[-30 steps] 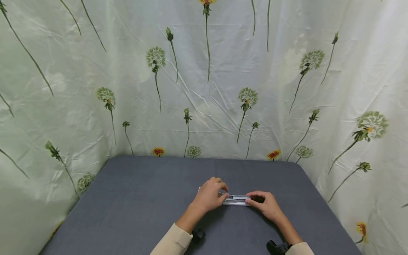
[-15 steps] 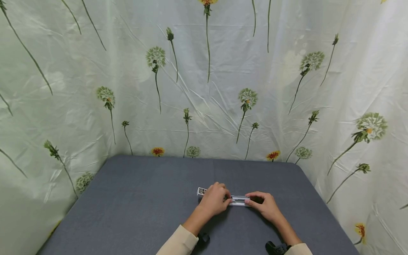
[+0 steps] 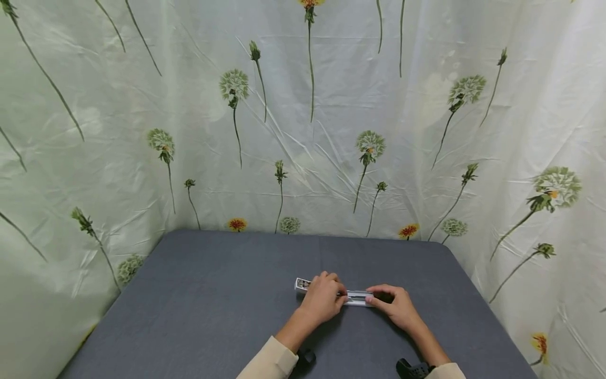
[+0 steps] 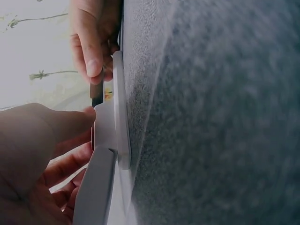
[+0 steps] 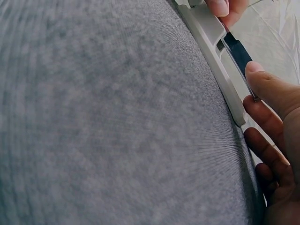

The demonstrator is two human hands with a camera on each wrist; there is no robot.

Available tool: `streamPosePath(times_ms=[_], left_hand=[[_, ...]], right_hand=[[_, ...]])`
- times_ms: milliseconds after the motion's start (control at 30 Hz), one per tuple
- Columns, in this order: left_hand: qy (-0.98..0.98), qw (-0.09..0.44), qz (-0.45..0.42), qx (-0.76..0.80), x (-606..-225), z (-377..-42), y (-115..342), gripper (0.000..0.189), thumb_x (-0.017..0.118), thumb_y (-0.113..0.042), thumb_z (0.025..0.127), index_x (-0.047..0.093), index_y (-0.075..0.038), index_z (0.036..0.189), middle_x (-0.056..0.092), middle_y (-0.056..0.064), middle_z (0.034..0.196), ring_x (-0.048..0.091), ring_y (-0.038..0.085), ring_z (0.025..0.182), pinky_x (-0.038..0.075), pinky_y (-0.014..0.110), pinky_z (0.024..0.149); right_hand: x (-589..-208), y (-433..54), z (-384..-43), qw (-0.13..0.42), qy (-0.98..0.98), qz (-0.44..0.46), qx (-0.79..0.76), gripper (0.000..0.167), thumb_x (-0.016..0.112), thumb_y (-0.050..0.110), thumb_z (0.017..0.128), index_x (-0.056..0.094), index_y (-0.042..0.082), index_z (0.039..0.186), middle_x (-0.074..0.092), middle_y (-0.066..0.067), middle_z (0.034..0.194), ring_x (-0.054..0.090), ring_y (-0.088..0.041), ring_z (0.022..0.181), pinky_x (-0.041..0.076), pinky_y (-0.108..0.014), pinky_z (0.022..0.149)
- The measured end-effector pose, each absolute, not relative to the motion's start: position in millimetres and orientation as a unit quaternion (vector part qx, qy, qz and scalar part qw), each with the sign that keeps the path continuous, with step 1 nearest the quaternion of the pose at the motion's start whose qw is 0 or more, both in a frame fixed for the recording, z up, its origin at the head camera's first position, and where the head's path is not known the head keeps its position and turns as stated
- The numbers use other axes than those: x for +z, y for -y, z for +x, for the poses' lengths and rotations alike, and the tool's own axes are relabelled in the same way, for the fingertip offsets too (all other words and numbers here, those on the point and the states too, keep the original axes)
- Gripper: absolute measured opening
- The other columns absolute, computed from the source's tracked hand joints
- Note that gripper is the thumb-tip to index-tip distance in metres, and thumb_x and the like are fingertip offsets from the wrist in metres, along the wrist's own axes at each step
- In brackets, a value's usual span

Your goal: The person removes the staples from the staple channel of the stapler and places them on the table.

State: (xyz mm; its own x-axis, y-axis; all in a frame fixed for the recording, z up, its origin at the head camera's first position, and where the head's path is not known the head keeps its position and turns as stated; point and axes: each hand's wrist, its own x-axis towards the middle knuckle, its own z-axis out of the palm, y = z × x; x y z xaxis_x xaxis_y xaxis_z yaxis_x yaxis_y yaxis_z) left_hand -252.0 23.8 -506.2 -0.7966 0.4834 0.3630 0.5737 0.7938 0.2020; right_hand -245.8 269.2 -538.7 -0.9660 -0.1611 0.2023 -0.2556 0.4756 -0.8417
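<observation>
A white stapler (image 3: 356,298) lies opened out on the grey table. Its lid (image 3: 302,285), with a printed top, is swung back to the left; the left wrist view shows that lid (image 4: 96,187) tilted away from the long base (image 4: 122,112). My left hand (image 3: 323,298) is over the middle of the stapler, thumb and index finger pinching at the magazine. Whether a strip of staples is between those fingertips I cannot tell. My right hand (image 3: 396,305) pinches the dark and metal magazine rail (image 5: 239,54) at its right end, thumb on top and index finger beneath.
A grey cloth covers the table (image 3: 227,295). Behind it and along both sides hangs a pale curtain (image 3: 312,158) printed with dandelions. Black wrist straps (image 3: 413,368) and light sleeves (image 3: 272,360) show at the lower edge.
My left hand has slid rightward along the stapler, toward the right hand, uncovering the printed lid. The right hand stays at the rail's end.
</observation>
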Motion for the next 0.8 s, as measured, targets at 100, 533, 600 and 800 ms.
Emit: streamPosePath(times_ms=[100, 533, 600, 800], left_hand=[[0.935, 0.146, -0.279, -0.162, -506.5, -251.3, -24.0, 0.007, 0.08, -0.034, 0.091, 0.082, -0.027, 0.091, 0.069, -0.008, 0.101, 0.058, 0.013, 0.088, 0.043, 0.027, 0.072], [0.927, 0.139, -0.264, -0.227, -506.8, -247.4, -27.8, 0.006, 0.08, -0.029, 0.091, 0.083, -0.024, 0.091, 0.072, -0.008, 0.103, 0.059, 0.013, 0.089, 0.045, 0.029, 0.077], [0.927, 0.137, -0.256, -0.238, -506.2, -247.0, -28.6, 0.005, 0.08, -0.028, 0.09, 0.083, -0.024, 0.091, 0.073, -0.007, 0.102, 0.06, 0.014, 0.089, 0.045, 0.03, 0.077], [0.927, 0.168, -0.225, -0.249, -509.0, -248.8, -31.7, 0.006, 0.085, -0.029, 0.085, 0.084, -0.025, 0.089, 0.073, -0.009, 0.095, 0.063, 0.016, 0.086, 0.047, 0.033, 0.076]], right_hand=[[-539.3, -269.5, -245.3, 0.051, 0.858, 0.127, 0.495, 0.021, 0.081, 0.023, 0.09, 0.079, 0.015, 0.109, 0.078, -0.005, 0.104, 0.067, -0.003, 0.086, 0.054, -0.023, 0.075], [-539.5, -274.0, -245.3, 0.041, 0.859, 0.117, 0.496, 0.021, 0.081, 0.026, 0.09, 0.079, 0.017, 0.109, 0.077, -0.004, 0.105, 0.067, -0.004, 0.086, 0.054, -0.023, 0.075], [-540.0, -274.4, -246.0, 0.039, 0.859, 0.114, 0.497, 0.022, 0.082, 0.027, 0.089, 0.08, 0.017, 0.109, 0.078, -0.004, 0.105, 0.067, -0.005, 0.086, 0.054, -0.024, 0.075], [-541.7, -273.2, -248.7, 0.034, 0.863, 0.107, 0.492, 0.024, 0.082, 0.028, 0.089, 0.08, 0.018, 0.11, 0.078, -0.003, 0.105, 0.068, -0.005, 0.085, 0.054, -0.024, 0.075]])
